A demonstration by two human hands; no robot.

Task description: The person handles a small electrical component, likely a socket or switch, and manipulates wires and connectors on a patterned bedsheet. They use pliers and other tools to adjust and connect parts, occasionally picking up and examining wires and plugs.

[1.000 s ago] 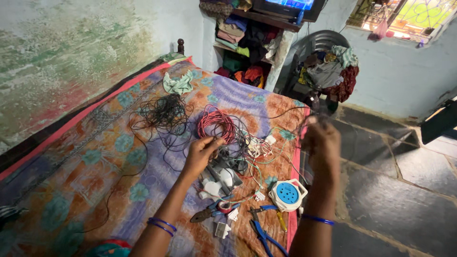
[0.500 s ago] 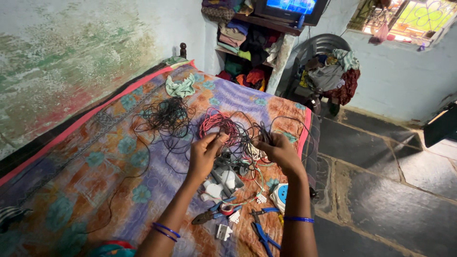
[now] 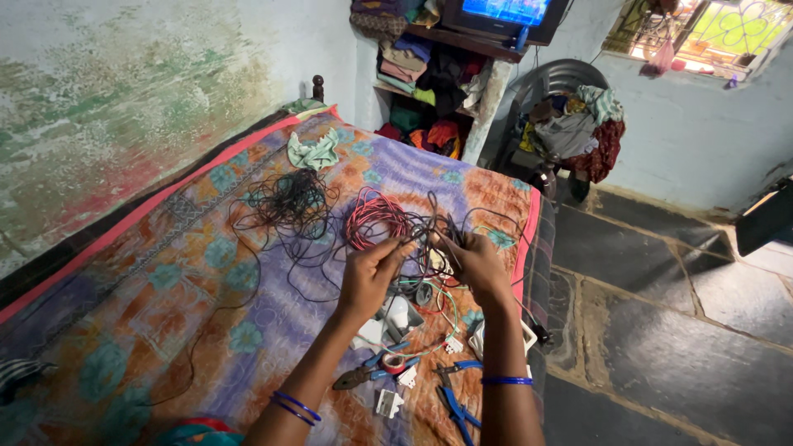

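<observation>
Right hand [image 3: 479, 263] has come back from beyond the bed's [image 3: 165, 272] right edge and meets left hand [image 3: 370, 277] mid-bed. Both hands now pinch thin dark wires [image 3: 425, 231], fingers closed. Red wire coil [image 3: 376, 221] lies just behind; blue pliers [image 3: 458, 405] near the front edge.

soft daylight from the window [image 3: 727, 33] at upper right, sharp focus, wide-angle bending at edges.
</observation>
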